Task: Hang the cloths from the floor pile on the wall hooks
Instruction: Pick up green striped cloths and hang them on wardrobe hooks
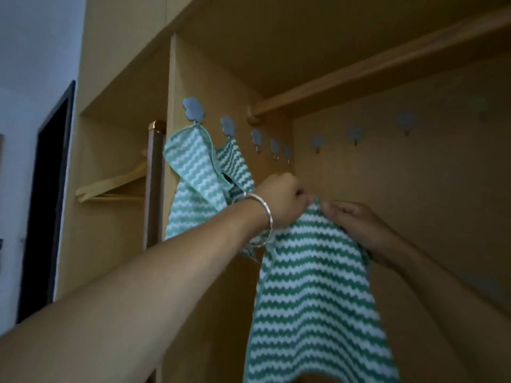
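**Holding Up a Stripy Cloth for the Next Hook**

The green and white cloth [312, 286] hangs at 5 o'clock in the view, below both hands. The left hand [282, 200] and right hand [356, 225] pinch its top edge close together, likely to make a small bit to hook on. An empty hook [256, 138] is at 11 o'clock from them. Inside the wardrobe [414, 189], two hung cloths [190, 167] are at 9 o'clock. A wooden hanger [110, 186] lies in the side shelf.
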The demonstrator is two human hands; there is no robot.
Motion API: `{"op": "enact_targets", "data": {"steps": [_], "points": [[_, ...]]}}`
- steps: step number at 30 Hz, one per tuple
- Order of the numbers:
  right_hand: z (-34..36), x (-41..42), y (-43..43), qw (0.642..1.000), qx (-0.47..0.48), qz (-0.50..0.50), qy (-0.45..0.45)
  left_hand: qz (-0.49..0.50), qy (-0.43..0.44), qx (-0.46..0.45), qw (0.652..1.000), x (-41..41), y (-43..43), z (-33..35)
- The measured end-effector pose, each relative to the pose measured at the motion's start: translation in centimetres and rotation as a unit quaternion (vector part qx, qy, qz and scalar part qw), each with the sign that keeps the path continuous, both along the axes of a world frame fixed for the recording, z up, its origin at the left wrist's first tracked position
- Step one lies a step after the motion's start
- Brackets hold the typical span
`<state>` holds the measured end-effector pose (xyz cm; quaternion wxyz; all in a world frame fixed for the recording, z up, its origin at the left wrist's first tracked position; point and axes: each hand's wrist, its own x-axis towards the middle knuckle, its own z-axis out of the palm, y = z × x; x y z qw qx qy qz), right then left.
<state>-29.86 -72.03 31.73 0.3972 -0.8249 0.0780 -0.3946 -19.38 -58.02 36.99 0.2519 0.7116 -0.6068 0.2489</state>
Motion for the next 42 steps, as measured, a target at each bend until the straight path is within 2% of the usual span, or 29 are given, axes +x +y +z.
{"op": "enact_targets", "data": {"steps": [6,11,18,22,30,36,42], "points": [[7.3,4.6,-5.2,0.994,-0.039,-0.04,-0.097,0.062,-0.11,-0.066,0.99,2.2,-5.7,6.8],[12.2,8.9,-7.5,0.988,-0.11,-0.061,-0.087,0.125,-0.134,-0.107,0.977,6.8,-8.1,10.3],[15.2,15.1,-8.3,0.977,-0.131,-0.036,-0.167,0.225,-0.193,-0.18,0.938,12.2,-8.2,11.6],[15.6,18.1,-8.0,0.966,-0.157,-0.035,-0.202,0.282,-0.261,-0.153,0.91,13.1,-8.3,12.5],[15.3,22.4,-8.7,0.98,-0.103,-0.006,-0.172,0.357,-0.352,-0.086,0.861,14.4,-9.7,12.2],[15.0,22.7,-9.2,0.984,0.046,0.082,-0.154,0.366,-0.367,-0.096,0.85,15.1,-9.9,12.5],[13.7,22.9,-10.1,0.983,0.015,0.085,-0.16,0.362,-0.411,-0.098,0.831,14.8,-11.5,11.9]]}}
